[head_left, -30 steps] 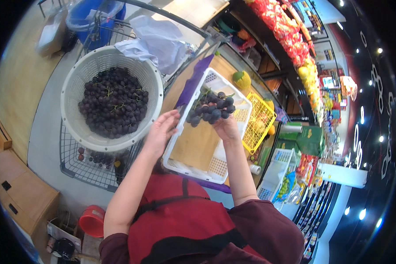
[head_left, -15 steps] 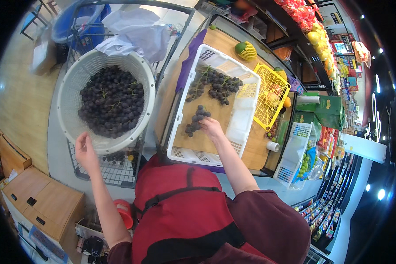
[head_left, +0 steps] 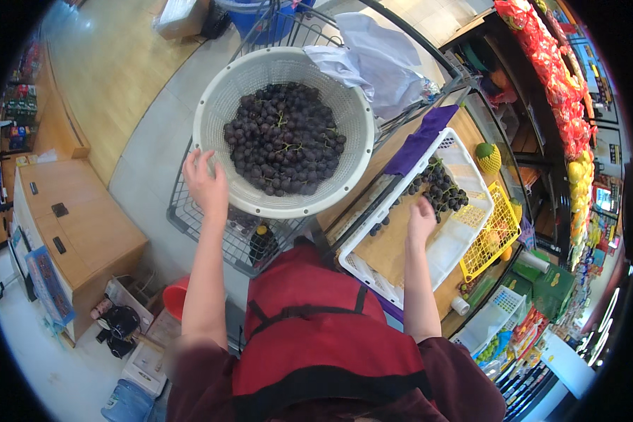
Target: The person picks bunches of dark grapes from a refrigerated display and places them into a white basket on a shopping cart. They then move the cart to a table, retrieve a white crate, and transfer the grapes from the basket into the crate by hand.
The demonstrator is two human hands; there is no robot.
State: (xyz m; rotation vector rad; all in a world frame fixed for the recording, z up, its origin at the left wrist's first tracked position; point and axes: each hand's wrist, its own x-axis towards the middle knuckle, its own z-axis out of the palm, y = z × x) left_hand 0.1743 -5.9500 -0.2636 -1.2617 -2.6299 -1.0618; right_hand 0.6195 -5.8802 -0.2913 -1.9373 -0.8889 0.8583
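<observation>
A pale perforated basket (head_left: 211, 105) holds a heap of dark purple grapes (head_left: 285, 141) with green stems. My left hand (head_left: 205, 184) is at the basket's near-left rim, fingers apart and holding nothing. Over the white plastic crate (head_left: 464, 246) on the right, my right hand (head_left: 422, 219) has its fingers closed at the near edge of a bunch of grapes (head_left: 442, 190); the hand partly hides the fingertips. A few more grapes (head_left: 380, 226) lie by the crate's left wall.
The basket rests on a wire cart (head_left: 221, 243), with white paper (head_left: 373, 53) over its far rim. Right of the crate are a yellow plastic basket (head_left: 487, 243) and a netted fruit (head_left: 489, 158). A wooden cabinet (head_left: 91, 214) stands at the left.
My view has swung left, so the basket sits nearer the middle. My right hand has moved farther in, from the small bunch to the larger grapes. My left hand's fingers have spread.
</observation>
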